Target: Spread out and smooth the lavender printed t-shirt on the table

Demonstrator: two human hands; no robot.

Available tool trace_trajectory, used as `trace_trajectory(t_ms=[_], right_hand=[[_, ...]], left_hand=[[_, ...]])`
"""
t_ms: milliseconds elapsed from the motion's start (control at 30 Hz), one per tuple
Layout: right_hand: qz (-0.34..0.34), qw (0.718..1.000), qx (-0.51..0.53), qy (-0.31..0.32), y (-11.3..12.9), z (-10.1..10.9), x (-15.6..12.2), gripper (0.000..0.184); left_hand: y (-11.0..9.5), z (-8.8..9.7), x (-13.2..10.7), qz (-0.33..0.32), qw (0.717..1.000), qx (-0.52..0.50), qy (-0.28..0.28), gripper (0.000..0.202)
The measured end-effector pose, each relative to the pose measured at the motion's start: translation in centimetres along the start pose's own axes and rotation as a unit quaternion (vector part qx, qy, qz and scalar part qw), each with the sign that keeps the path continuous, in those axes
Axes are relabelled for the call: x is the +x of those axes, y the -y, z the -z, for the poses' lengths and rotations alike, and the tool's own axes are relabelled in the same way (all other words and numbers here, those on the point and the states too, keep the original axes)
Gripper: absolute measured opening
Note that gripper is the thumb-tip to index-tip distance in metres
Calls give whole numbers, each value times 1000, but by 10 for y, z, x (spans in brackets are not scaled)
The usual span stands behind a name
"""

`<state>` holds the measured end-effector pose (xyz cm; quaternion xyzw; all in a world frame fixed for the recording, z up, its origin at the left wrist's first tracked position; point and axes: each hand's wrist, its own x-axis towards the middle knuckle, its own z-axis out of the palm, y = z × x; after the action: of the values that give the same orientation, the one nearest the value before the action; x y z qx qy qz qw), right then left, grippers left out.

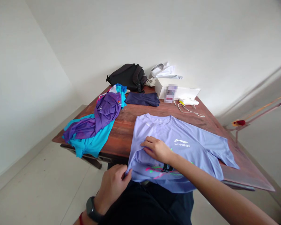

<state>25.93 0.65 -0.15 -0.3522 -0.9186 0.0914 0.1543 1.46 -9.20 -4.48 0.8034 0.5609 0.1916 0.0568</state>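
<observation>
A lavender T-shirt [162,134] with a white chest logo lies on the table, its hem hanging over the front edge. One sleeve spreads out to the right, while the left side is folded inward. My left hand [115,179], with a dark watch on the wrist, pinches the shirt's lower left corner just off the table edge. Reaching across the shirt, my right hand [157,149] has its fingers bent over the folded left part and grips the fabric there. The fingertips of that hand are partly hidden by cloth.
A heap of purple and turquoise clothes [105,107] lies at the left of the wooden table [121,134]. Behind are a folded navy garment [142,99], a black backpack [126,76], a white box [161,87] and a white cable [189,111]. A metal rack [267,111] stands right.
</observation>
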Motion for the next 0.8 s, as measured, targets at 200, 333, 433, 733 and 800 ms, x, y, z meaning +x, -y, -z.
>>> trace_trajectory(t_ms=[200,333,433,733,800], right_hand=[[-35,994,38,-99,-5,-2,1,18],[-66,991,40,-113,-9,9,4,21],[-101,989,82,-72,-10,9,5,24],[-270,845,460,-43,0,-7,-1,23],[-277,810,514,-45,1,-8,-4,29]], left_hand=[[-26,-9,2,15,1000,18,6,15],[-31,-23,-7,23,998,11,54,10],[-32,-36,-16,31,993,-7,118,17],[-34,-47,-13,48,963,-145,223,9],[-23,-39,-8,85,964,-140,211,23]])
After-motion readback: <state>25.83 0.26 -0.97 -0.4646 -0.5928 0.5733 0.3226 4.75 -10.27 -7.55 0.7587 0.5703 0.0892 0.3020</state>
